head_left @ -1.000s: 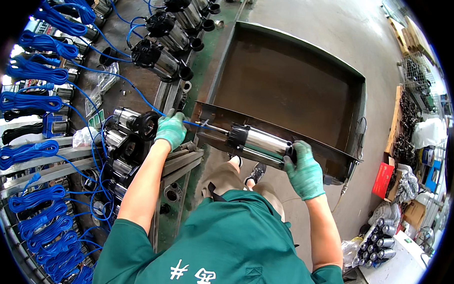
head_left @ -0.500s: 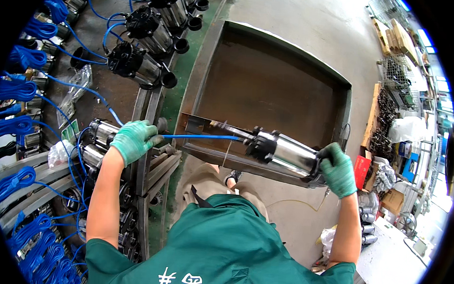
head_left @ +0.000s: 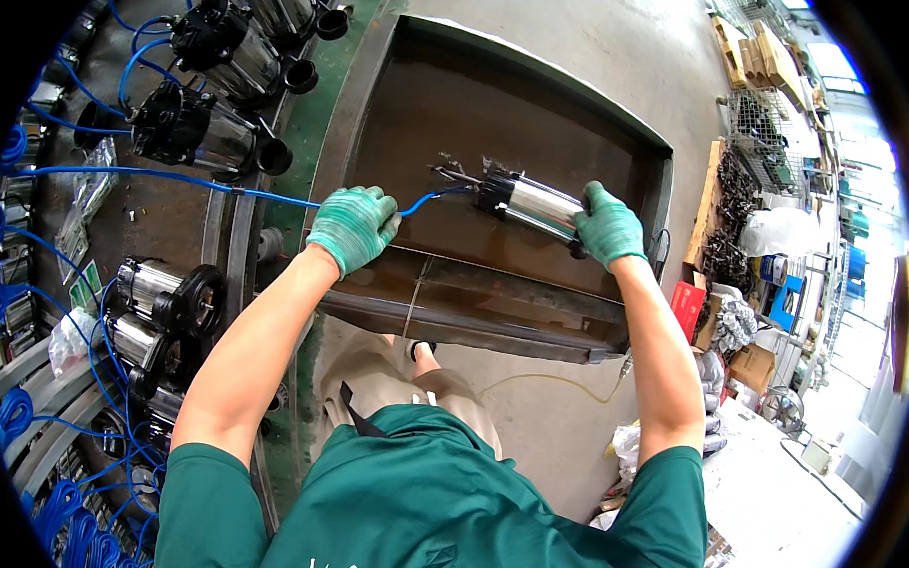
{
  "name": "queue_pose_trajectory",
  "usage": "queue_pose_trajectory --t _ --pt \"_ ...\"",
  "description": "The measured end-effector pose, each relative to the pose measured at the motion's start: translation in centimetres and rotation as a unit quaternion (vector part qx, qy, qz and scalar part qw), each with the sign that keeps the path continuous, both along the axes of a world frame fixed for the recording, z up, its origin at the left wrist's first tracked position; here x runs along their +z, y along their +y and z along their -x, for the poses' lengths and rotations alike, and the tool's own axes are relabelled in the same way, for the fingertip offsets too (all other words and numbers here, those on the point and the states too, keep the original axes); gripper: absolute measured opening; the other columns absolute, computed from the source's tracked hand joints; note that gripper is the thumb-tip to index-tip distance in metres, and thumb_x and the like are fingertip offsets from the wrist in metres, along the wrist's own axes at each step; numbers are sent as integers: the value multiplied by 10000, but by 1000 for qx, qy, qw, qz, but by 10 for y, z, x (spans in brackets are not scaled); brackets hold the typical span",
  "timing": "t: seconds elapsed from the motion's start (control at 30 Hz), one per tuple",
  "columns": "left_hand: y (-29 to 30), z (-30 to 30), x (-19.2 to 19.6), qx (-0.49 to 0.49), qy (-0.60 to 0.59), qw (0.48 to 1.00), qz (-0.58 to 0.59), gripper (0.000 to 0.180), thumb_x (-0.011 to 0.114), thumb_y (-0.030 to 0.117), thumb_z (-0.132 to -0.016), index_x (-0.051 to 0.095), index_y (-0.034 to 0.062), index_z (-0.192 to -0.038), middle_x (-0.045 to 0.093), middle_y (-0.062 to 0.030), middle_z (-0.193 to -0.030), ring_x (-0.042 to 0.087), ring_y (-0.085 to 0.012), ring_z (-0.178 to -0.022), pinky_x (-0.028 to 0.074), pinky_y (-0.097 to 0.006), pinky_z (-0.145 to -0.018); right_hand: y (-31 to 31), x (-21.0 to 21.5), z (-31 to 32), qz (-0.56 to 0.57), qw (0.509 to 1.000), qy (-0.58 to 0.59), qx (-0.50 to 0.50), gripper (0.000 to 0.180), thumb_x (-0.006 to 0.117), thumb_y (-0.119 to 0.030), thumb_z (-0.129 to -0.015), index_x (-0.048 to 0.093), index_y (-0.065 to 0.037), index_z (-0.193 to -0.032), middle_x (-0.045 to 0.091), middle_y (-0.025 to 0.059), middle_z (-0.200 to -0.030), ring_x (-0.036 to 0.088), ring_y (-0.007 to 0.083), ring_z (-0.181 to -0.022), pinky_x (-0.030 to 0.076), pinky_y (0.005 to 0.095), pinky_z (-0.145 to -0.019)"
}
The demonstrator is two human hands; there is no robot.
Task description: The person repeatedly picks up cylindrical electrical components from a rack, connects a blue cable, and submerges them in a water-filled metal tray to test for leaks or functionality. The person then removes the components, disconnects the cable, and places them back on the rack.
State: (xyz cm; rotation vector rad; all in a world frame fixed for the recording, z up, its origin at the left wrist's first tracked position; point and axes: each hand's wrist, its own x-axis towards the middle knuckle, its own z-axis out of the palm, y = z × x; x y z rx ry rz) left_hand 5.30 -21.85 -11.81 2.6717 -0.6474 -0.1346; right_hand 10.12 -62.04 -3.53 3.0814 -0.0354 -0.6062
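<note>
A submersible pump with a shiny steel body and black ends lies tilted over the brown water in a metal tank. I cannot tell whether its underside touches the water. My right hand, in a green glove, grips the pump's right end. My left hand, gloved the same way, is closed around the blue cable left of the pump. From that hand the cable runs a short way to the pump's black left end, and on the other side it stretches to the left over the bench.
Several similar pumps stand on the bench to the left, blue cables trailing from them. More pumps lie nearer. At right are a red box, a white bag and wire baskets. A thin hose crosses the floor.
Both hands have moved forward, bringing the pump from above the tank's near edge to over the water. My left hand has come closer to the pump along with the cable.
</note>
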Motion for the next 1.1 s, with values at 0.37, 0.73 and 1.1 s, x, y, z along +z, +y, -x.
queue_pose_trajectory --t 0.37,0.73,1.1 --pt "-19 -9 1 152 142 978 -34 233 616 279 -932 712 102 -1049 738 -155 -1064 721 -398 -965 584 -519 -854 10 -99 -10 -49 997 -55 -34 410 724 -291 -911 614 -154 -1282 675 136 -1294 720 415 -1055 579 533 -889" --pt "-26 -15 8 164 205 961 -88 250 619 282 -954 722 111 -1104 744 -147 -1128 713 -393 -1020 571 -496 -918 13 -132 -7 -81 987 -128 -56 295 696 -272 -947 637 -147 -1208 728 150 -1173 722 421 -1001 573 533 -854" --pt "-34 -15 12 180 214 953 -115 250 619 319 -960 728 124 -1073 753 -162 -1108 714 -403 -1036 561 -514 -912 -140 -72 103 -222 941 -218 -136 181 692 -225 -1007 646 -51 -993 687 214 -870 646 440 -771 541 465 -720"
